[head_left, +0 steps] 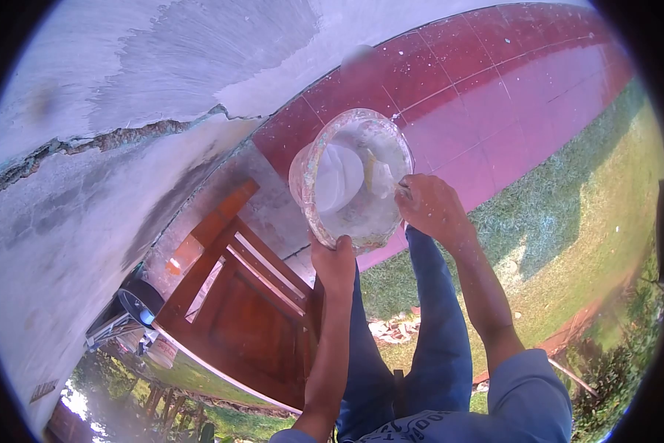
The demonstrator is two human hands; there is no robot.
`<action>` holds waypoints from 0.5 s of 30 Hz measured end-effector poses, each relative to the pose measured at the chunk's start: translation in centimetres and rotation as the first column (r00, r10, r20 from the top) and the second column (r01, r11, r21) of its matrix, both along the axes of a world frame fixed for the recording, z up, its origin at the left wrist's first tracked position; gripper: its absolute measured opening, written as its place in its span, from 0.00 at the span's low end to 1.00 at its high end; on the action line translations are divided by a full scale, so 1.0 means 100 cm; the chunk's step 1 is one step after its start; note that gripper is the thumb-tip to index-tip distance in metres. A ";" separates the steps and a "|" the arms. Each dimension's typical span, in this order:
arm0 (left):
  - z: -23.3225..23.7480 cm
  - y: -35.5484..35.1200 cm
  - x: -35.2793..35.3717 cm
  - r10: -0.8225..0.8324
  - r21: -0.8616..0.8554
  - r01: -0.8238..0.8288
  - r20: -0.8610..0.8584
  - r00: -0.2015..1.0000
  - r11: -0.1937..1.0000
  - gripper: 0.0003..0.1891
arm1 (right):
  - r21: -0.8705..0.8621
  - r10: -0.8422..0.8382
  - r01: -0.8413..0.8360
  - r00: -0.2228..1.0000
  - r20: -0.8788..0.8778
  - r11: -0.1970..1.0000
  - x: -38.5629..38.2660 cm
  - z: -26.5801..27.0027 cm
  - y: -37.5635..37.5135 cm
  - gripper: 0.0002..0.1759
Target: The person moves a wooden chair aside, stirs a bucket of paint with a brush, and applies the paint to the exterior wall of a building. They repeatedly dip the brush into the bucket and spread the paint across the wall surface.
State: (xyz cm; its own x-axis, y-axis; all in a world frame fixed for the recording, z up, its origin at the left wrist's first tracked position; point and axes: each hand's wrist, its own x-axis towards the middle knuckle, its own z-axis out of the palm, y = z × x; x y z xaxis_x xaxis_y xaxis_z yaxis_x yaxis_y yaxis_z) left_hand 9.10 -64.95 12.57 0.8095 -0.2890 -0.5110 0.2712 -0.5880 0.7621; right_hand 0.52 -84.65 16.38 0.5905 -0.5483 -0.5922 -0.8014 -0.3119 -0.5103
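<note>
A paint-spattered, whitish bucket (385, 230) is tilted in front of me, its open mouth facing up toward me. White material (338, 177) lies inside it, along with a yellowish patch or object (378, 176) that I cannot identify. My left hand (333, 264) grips the near rim, thumb over the edge. At the right side of the rim, my right hand (434, 208) is closed with curled fingers on the edge. Whether it also pinches something small there is hidden.
Red floor tiles (494, 81) run along a cracked, partly smoothed wall (162, 66). A brown wooden chair (247, 310) stands close on my left, with a black container (140, 301) behind it. Grass (553, 244) borders the tiles on the right.
</note>
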 end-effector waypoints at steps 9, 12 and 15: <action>-0.012 0.010 -0.004 0.093 -0.030 -0.096 -0.100 0.991 0.995 0.31 | 0.140 0.073 -0.069 0.997 -0.020 0.988 0.019 -0.090 0.051 0.17; -0.019 0.015 -0.007 0.121 -0.029 -0.127 -0.140 0.983 0.991 0.31 | -0.068 0.054 -0.050 0.997 0.063 0.996 0.022 -0.098 0.044 0.15; -0.015 0.012 -0.008 0.128 -0.049 -0.139 -0.186 0.974 0.989 0.32 | -0.227 0.103 -0.080 0.991 0.091 0.971 0.031 -0.104 0.048 0.12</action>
